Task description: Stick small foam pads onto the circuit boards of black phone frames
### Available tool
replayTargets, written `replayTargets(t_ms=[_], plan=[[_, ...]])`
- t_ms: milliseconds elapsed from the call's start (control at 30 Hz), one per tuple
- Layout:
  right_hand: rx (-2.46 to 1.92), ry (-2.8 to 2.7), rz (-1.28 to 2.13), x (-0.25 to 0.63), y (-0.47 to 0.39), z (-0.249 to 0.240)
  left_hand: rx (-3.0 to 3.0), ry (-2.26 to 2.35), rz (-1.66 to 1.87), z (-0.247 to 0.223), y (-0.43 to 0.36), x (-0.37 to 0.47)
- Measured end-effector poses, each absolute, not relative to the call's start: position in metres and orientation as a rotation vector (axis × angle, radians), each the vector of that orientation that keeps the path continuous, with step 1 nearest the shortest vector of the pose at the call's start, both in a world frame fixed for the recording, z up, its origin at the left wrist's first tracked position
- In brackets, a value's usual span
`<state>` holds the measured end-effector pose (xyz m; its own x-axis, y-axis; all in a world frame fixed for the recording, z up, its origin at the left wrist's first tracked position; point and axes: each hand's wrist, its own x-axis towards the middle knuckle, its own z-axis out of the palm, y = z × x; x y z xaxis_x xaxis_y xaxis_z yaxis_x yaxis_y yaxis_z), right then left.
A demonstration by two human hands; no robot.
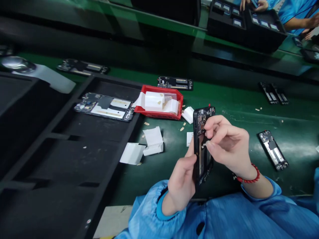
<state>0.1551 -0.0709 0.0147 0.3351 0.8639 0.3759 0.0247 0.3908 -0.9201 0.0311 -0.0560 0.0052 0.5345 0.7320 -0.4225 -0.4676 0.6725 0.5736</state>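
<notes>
My left hand [182, 176] grips an opened phone body [202, 156] by its edge and holds it nearly upright, its inner side turned to the right. My right hand [229, 146] is at that inner side, thumb and fingers drawn together. A small pale piece [204, 144] shows at the thumb tip; whether it is a sticker or a part of the phone I cannot tell. Just left of the phone, a red bin [159, 114] holds white backing paper [154, 101]. Loose white paper pieces [132, 153] lie on the green table [174, 186].
A black compartment tray [77, 132] on the left carries another phone body [107, 107]. More phone bodies lie behind the bin [175, 83] and at the right [272, 150]. Small tan scraps [183, 126] are scattered about. Across the bench, other people's hands [260, 5] are near black trays [245, 25].
</notes>
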Motion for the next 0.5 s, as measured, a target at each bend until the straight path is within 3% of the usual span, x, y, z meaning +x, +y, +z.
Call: replayTargets(t_ms=[500], plan=[[-0.992, -1.206, 0.611, 0.153, -0.07, 0.02, 0.709, 0.52, 0.635, 0.017, -0.054, 0.022]])
